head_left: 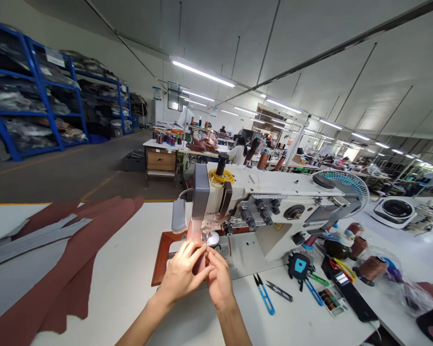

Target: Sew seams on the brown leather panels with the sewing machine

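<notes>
My left hand (179,273) and my right hand (218,279) are together just in front of the needle area of a white sewing machine (274,185). Between them is a small reddish-brown piece of material (199,265), partly covered by my fingers. The left thumb and fingers close around it, and the right fingertips pinch its edge. Whether it is leather or fabric I cannot tell. The machine's lamp lights the presser foot area (205,235) right behind my fingertips; the needle tip is hard to make out.
Large reddish-brown cut pieces (75,254) lie on the table at left. Blue-handled thread snips (264,294), dark snips (279,290), a tape measure (299,265), a phone (350,288) and thread cones (372,269) are at right. Other people sit at benches farther back.
</notes>
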Available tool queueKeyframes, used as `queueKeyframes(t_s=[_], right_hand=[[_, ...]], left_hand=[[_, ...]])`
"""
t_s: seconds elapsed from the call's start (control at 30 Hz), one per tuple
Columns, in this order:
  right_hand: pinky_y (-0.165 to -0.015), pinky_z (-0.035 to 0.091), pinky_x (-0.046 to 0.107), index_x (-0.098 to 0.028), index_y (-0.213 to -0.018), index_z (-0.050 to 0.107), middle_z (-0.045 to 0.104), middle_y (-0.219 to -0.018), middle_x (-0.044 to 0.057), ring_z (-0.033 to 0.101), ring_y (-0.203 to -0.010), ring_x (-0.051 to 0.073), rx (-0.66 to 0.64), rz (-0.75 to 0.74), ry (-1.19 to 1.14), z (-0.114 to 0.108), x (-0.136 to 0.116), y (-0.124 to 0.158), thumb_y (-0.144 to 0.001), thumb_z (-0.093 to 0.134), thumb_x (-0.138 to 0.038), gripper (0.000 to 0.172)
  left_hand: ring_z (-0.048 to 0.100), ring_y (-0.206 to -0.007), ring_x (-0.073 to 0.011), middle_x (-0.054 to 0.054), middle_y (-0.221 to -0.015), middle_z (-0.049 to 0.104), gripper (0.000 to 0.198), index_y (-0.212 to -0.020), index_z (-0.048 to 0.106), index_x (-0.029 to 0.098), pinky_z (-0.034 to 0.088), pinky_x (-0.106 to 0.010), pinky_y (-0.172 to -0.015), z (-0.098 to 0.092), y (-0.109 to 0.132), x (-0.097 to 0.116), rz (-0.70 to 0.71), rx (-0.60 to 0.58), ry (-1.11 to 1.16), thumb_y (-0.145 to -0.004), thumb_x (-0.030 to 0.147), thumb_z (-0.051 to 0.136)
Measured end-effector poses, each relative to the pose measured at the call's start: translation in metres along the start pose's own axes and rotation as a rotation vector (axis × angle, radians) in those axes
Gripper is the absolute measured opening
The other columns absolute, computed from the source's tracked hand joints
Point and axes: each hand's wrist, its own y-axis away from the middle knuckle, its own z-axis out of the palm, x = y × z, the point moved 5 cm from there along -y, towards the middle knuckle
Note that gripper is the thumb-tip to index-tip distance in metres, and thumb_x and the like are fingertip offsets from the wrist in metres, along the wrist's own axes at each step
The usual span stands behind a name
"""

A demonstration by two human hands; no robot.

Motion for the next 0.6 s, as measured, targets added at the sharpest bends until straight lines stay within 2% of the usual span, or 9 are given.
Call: queueKeyframes(t_s=[0.17, 0.27, 0.4, 0.6], right_hand=[[-0.073, 0.047, 0.019, -0.016, -0.094, 0.073, 0.065, -0.098, 0.006, 0.059, -0.089, 0.017, 0.071, 0.032, 0.003, -0.014, 0.003, 0.002, -0.067, 0.089, -0.041, 0.04], [-0.075, 0.046, 0.021, -0.015, -0.091, 0.072, 0.064, -0.096, 0.007, 0.058, -0.088, 0.017, 0.062, 0.032, 0.017, -0.019, 0.004, 0.006, -0.066, 0.089, -0.045, 0.043], [-0.07, 0.044, 0.02, -0.015, -0.09, 0.07, 0.063, -0.083, 0.005, 0.054, -0.076, 0.014, 0.152, 0.049, 0.056, -0.032, 0.006, 0.011, -0.058, 0.093, -0.048, 0.051], [-0.065, 0.04, 0.019, -0.014, -0.093, 0.067, 0.06, -0.076, 0.003, 0.05, -0.071, 0.013, 0.184, -0.002, 0.219, -0.048, 0.006, 0.012, -0.06, 0.089, -0.06, 0.061]], left_hand=[[0.06, -0.114, -0.028, -0.011, -0.111, 0.065, 0.022, -0.11, 0.06, 0.017, 0.051, -0.045, -0.1, 0.006, -0.002, 0.003, -0.008, 0.062, -0.109, -0.091, 0.019, 0.049], [0.06, -0.116, -0.0284, -0.009, -0.106, 0.067, 0.021, -0.106, 0.061, 0.018, 0.051, -0.044, -0.102, 0.008, -0.004, 0.0, 0.028, 0.066, -0.143, -0.089, 0.014, 0.048], [0.062, -0.115, -0.0256, -0.006, -0.098, 0.069, 0.029, -0.102, 0.063, 0.019, 0.052, -0.041, -0.102, 0.008, -0.003, -0.005, 0.077, 0.119, -0.173, -0.086, 0.004, 0.043], [0.064, -0.114, -0.0265, -0.007, -0.098, 0.071, 0.016, -0.103, 0.064, 0.018, 0.05, -0.044, -0.105, 0.011, -0.003, -0.003, 0.106, 0.154, -0.198, -0.092, 0.015, 0.052]])
